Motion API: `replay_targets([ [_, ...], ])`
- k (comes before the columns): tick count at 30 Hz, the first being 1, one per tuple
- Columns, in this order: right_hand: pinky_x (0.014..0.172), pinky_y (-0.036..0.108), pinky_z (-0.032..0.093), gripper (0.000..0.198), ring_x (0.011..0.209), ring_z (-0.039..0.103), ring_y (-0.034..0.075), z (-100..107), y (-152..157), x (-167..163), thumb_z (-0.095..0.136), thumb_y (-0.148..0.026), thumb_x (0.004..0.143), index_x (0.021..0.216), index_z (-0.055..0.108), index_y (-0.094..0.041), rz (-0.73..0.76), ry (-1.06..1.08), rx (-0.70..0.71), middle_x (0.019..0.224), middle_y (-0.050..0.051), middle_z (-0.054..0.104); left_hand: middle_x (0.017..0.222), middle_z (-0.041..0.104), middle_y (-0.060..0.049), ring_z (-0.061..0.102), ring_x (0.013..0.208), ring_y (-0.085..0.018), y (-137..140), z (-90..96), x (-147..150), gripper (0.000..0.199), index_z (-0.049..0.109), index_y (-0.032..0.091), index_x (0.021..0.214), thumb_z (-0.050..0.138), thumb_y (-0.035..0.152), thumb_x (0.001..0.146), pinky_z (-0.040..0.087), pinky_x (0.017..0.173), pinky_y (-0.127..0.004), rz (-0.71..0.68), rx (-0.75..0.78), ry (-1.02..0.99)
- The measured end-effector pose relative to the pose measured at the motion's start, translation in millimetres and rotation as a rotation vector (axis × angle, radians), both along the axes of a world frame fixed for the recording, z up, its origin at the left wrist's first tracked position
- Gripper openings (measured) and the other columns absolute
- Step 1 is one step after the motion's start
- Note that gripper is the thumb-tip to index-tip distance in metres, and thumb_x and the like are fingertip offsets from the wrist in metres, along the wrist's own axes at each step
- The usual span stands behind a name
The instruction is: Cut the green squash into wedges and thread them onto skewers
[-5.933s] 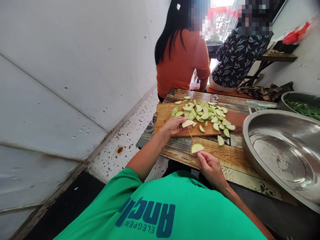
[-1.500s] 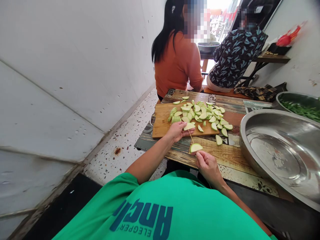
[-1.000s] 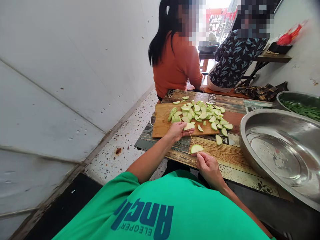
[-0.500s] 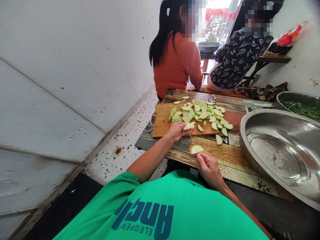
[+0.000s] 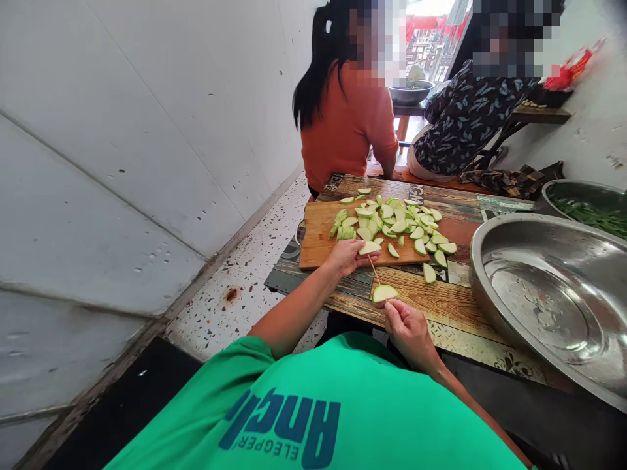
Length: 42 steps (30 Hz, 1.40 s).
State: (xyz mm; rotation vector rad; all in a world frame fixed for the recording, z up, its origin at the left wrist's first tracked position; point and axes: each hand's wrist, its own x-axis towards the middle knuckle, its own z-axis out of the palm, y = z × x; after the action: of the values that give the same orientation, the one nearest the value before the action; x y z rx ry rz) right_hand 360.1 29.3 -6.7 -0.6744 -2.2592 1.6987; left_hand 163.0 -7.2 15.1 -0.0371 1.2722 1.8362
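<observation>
The left hand (image 5: pixel 347 256) is gripping a gourd slice (image 5: pixel 368 247) at the cutting board's (image 5: pixel 318 238) near edge; the right hand (image 5: pixel 409 331), nearer than the board, is pinching a skewer (image 5: pixel 374 269) carrying another slice (image 5: pixel 385 293).

The vegetable slices (image 5: pixel 399 225) are pale green with darker green skin along their curved edges, and they lie on a warm orange-brown cutting board (image 5: pixel 318 238). The slice on the stick (image 5: pixel 385 293) shows the same cream-green flesh; the stick (image 5: pixel 374 268) is light tan. The table (image 5: pixel 443 303) is streaked wood in brown, honey and grey-blue planks with printed lettering. The big bowl (image 5: pixel 548 300) at the right is shiny silver, and the far bowl (image 5: pixel 585 196) holds dark green vegetables. The near shirt (image 5: pixel 318 405) is bright green with dark blue letters. One person at the far side wears orange (image 5: pixel 350 130), another a navy leaf print (image 5: pixel 465 117). The floor (image 5: pixel 245 281) is speckled terrazzo, and the wall (image 5: pixel 147 130) is white.
</observation>
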Motion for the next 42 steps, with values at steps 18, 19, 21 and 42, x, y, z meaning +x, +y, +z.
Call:
replay_targets([
  [18,0.043,0.025,0.035,0.041,0.041,0.043,0.013,-1.0,0.3,1.6,0.044,-0.049,0.089,0.087,0.067,-0.015,-0.011,0.015,-0.005,0.046,-0.004,0.044,0.073,0.069,-0.013,0.07,0.068,-0.019,0.0,-1.2,-0.1,0.016,0.057,0.007,0.076,0.047,0.004,0.089,0.058,0.077,-0.038,0.005,0.009,-0.011],
  [19,0.044,0.025,0.036,0.041,0.042,0.043,0.013,-0.9,0.4,1.3,0.044,-0.048,0.089,0.087,0.067,-0.015,-0.013,0.014,0.0,0.046,-0.004,0.044,0.073,0.069,-0.013,0.07,0.067,-0.019,0.1,-0.6,-0.3,0.017,0.057,0.007,0.077,0.046,0.004,0.089,0.058,0.077,-0.039,0.004,0.007,-0.008],
  [21,0.044,0.025,0.036,0.04,0.042,0.044,0.013,-0.9,0.5,0.6,0.044,-0.047,0.088,0.086,0.067,-0.015,-0.014,0.013,0.004,0.047,-0.004,0.044,0.072,0.069,-0.012,0.07,0.066,-0.018,-0.1,0.6,-0.4,0.018,0.057,0.008,0.077,0.045,0.004,0.089,0.058,0.076,-0.038,0.001,0.004,-0.004],
  [42,0.044,0.024,0.034,0.039,0.043,0.043,0.013,-0.3,2.0,0.0,0.044,-0.045,0.089,0.09,0.068,-0.014,0.0,0.011,0.008,0.047,-0.004,0.043,0.069,0.069,-0.009,0.07,0.064,-0.017,-0.2,4.5,-0.2,0.014,0.057,0.009,0.087,0.044,0.005,0.09,0.059,0.072,-0.033,-0.017,-0.008,-0.009],
])
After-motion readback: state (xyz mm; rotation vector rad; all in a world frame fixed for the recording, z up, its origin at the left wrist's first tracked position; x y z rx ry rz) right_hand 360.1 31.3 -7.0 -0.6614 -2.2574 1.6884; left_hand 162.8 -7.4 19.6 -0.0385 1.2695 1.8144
